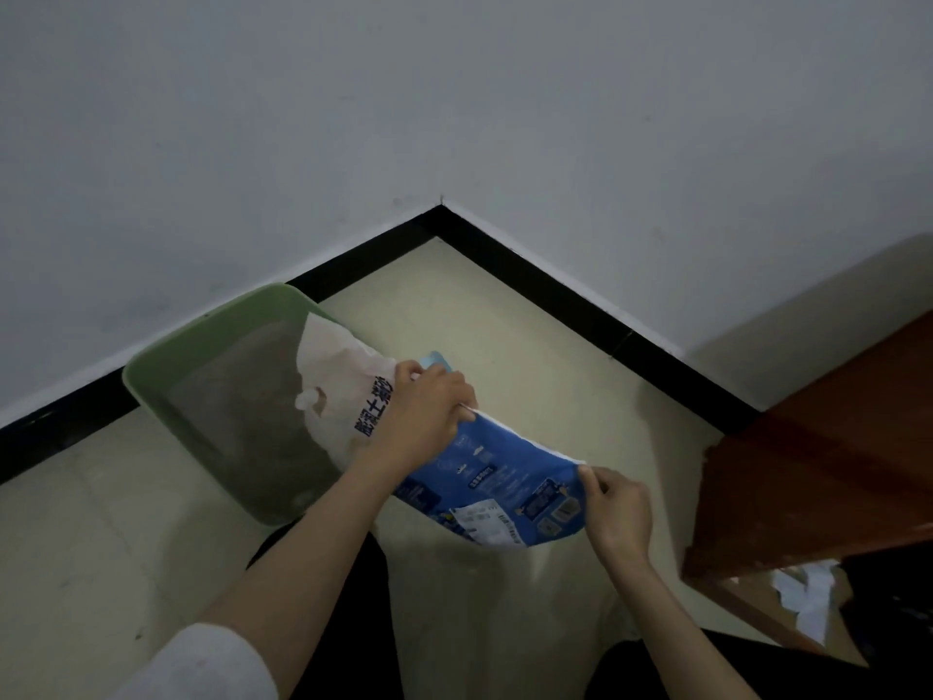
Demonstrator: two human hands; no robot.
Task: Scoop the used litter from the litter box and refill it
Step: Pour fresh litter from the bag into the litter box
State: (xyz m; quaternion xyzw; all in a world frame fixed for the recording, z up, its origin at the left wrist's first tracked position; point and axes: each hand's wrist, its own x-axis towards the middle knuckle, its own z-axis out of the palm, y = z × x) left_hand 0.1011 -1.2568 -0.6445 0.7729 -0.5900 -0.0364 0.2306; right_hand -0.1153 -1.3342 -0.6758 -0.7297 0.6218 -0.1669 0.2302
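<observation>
A green litter box (166, 361) stands on the floor against the left wall, with grey litter (242, 411) in it. A blue and white litter bag (500, 482) is tipped sideways, its white top end (338, 376) reaching over the box. My left hand (424, 411) grips the bag around its middle. My right hand (618, 507) pinches the bag's bottom corner and holds it raised. The bag's mouth points into the box; no litter is visibly falling.
A brown wooden piece of furniture (818, 462) stands close on the right, with white papers (808, 593) beneath it. A black skirting board (555, 290) runs along both walls into the corner. Beige floor tiles (505, 336) lie between box and furniture.
</observation>
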